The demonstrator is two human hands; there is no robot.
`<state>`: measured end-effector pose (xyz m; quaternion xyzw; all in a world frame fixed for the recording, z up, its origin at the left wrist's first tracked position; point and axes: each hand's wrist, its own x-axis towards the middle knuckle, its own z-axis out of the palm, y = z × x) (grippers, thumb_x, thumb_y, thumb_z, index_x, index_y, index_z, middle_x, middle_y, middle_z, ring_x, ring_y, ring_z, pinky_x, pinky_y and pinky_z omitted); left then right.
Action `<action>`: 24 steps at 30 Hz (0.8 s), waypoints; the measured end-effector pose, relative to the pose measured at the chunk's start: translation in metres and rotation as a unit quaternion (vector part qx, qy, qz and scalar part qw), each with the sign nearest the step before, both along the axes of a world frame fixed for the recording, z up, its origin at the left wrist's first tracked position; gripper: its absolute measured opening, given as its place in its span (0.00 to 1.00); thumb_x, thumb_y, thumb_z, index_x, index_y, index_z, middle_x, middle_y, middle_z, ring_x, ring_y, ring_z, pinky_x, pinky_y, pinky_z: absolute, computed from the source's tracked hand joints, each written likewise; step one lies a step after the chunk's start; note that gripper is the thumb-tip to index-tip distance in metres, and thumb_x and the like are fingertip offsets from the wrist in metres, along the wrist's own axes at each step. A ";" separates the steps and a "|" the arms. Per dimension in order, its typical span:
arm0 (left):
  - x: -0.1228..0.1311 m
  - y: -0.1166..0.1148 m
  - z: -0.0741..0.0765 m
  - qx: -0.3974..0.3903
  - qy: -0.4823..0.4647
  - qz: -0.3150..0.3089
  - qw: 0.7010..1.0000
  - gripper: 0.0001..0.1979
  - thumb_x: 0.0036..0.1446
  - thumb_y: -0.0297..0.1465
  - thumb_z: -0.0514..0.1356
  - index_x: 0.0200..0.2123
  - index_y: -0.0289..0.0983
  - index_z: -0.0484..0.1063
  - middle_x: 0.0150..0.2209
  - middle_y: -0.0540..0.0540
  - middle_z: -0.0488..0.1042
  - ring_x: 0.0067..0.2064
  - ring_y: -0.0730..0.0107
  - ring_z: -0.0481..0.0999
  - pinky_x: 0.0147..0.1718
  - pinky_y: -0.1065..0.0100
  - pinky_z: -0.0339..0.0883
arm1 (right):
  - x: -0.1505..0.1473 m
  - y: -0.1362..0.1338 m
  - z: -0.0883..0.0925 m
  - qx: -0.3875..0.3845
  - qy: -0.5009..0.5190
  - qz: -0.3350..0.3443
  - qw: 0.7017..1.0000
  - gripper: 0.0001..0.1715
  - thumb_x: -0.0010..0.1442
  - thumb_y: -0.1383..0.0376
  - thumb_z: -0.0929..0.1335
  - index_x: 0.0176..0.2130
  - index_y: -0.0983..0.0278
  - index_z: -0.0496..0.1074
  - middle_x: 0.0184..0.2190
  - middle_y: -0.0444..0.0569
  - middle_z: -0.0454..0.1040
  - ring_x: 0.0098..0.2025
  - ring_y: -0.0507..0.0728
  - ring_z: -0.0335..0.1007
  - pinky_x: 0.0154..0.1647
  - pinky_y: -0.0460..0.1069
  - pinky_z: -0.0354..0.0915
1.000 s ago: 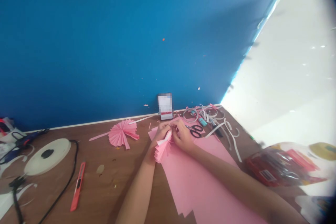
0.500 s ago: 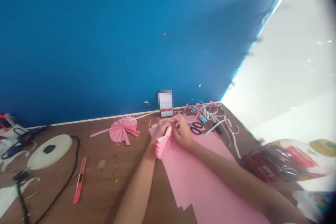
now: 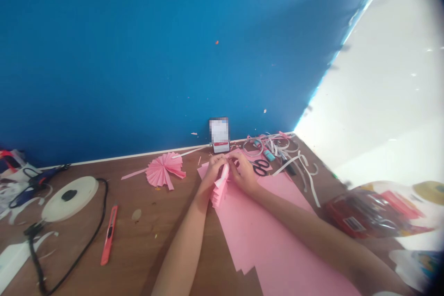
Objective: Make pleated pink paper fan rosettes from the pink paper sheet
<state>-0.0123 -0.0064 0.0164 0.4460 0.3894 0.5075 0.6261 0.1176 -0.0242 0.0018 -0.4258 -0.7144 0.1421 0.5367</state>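
- Pleated pink paper (image 3: 219, 188): I see my left hand (image 3: 211, 173) and right hand (image 3: 244, 175), each grip pinching it above the pink sheets (image 3: 274, 236) on the bench (image 3: 145, 249)
- One finished fan (image 3: 163, 171), one scissors (image 3: 259, 166), one orange knife (image 3: 109, 234); no writing readable

A brown wooden table (image 3: 156, 259) carries the lot. Beneath the fingers (image 3: 222, 163) lie pink paper sheets (image 3: 270, 240). Left of them rests a pink paper fan (image 3: 163, 171), farther left an orange utility knife (image 3: 109, 235) and a white tape roll (image 3: 69, 192). Just right lie black scissors (image 3: 259, 166) and white paper strips (image 3: 298, 166).
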 end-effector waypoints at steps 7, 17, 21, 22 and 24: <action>-0.001 0.001 0.000 0.041 0.007 -0.049 0.998 0.14 0.47 0.37 0.62 0.20 0.36 0.62 0.18 0.54 0.56 0.20 0.79 0.55 0.21 0.72 0.48 | 0.000 0.000 -0.002 0.016 0.017 -0.004 1.000 0.10 0.63 0.66 0.61 0.45 0.60 0.65 0.38 0.50 0.72 0.37 0.56 0.69 0.39 0.53 0.67; 0.003 0.002 -0.009 -0.012 0.002 0.062 0.998 0.08 0.45 0.33 0.63 0.30 0.37 0.70 0.28 0.49 0.68 0.33 0.70 0.68 0.29 0.71 0.60 | 0.001 0.001 -0.001 0.024 -0.030 0.000 0.999 0.13 0.61 0.69 0.60 0.46 0.60 0.64 0.38 0.51 0.71 0.40 0.57 0.68 0.40 0.53 0.64; 0.004 0.005 -0.014 -0.015 -0.011 0.061 0.998 0.08 0.45 0.33 0.63 0.31 0.38 0.70 0.31 0.49 0.70 0.36 0.69 0.70 0.33 0.70 0.63 | 0.001 0.001 0.000 0.030 -0.043 0.004 0.999 0.13 0.61 0.69 0.60 0.47 0.60 0.64 0.39 0.51 0.70 0.41 0.58 0.66 0.40 0.54 0.63; 0.004 0.006 -0.015 -0.019 -0.012 0.059 0.998 0.08 0.46 0.33 0.63 0.31 0.38 0.70 0.31 0.49 0.70 0.36 0.69 0.71 0.34 0.70 0.63 | 0.001 0.001 0.000 0.031 -0.044 0.004 0.999 0.13 0.61 0.69 0.60 0.46 0.60 0.64 0.39 0.51 0.70 0.41 0.58 0.66 0.40 0.54 0.63; 0.005 0.006 -0.015 -0.025 -0.014 0.055 0.998 0.09 0.45 0.33 0.63 0.31 0.38 0.70 0.32 0.49 0.70 0.36 0.70 0.71 0.34 0.70 0.64 | 0.001 0.001 0.000 0.031 -0.043 0.000 0.999 0.13 0.61 0.69 0.60 0.46 0.60 0.64 0.39 0.51 0.70 0.42 0.58 0.66 0.40 0.54 0.63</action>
